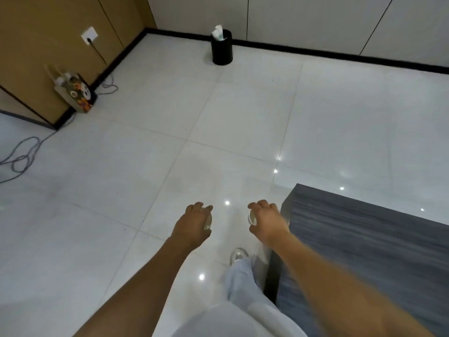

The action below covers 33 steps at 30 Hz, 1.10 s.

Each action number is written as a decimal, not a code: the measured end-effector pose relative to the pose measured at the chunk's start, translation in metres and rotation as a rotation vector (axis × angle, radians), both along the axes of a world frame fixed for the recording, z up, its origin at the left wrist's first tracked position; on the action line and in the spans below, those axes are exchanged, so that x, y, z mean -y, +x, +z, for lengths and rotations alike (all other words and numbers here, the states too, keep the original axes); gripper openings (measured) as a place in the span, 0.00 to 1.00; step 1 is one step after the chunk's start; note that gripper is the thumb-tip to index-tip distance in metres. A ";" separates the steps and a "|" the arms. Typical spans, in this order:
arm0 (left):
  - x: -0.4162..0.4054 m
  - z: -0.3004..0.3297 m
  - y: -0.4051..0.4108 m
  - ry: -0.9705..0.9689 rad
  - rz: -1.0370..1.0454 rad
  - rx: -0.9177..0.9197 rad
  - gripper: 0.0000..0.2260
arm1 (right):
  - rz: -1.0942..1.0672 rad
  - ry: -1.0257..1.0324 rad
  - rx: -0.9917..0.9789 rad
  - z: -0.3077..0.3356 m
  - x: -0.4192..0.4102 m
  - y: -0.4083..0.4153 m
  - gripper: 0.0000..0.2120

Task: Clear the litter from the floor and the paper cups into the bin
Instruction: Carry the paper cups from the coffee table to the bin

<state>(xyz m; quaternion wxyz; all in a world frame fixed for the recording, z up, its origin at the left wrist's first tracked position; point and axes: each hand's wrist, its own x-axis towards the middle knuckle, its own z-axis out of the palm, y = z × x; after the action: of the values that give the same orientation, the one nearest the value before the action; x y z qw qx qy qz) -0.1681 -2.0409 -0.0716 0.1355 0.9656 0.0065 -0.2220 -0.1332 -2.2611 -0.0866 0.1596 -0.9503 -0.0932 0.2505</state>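
R hand (pixel 266 218) w/ cup (pixel 252 218) beside grey table (pixel 364 239); bin (pixel 221 47) far.

The bin (pixel 221 48) stands far ahead against the back wall with paper (pixel 218 32) in it, a box (pixel 77 92) lies far left, and a table (pixel 369 239) sits right of both hands.

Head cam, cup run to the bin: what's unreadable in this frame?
- Paper cups: left hand and right hand cover all but a rim sliver and a mouth.
- Black bin: far away; the white litter sticking out is too small to identify.
- Grey table: cut off by the right edge.
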 end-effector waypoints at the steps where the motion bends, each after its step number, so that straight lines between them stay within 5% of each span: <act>1: -0.004 0.003 0.024 0.004 0.008 0.002 0.30 | -0.003 0.012 0.001 0.003 -0.003 0.024 0.26; 23: -0.139 0.039 0.596 -0.018 0.023 0.055 0.29 | -0.012 0.068 0.107 0.041 -0.145 0.584 0.29; 33: -0.146 0.047 0.849 -0.025 0.003 0.038 0.28 | -0.043 0.070 0.092 0.037 -0.147 0.821 0.28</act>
<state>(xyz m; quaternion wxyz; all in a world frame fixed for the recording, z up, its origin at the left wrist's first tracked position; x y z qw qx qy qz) 0.6808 -1.8945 -0.0249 0.1480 0.9678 0.0027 -0.2034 0.6876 -2.1143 -0.0492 0.1939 -0.9564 -0.0887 0.1995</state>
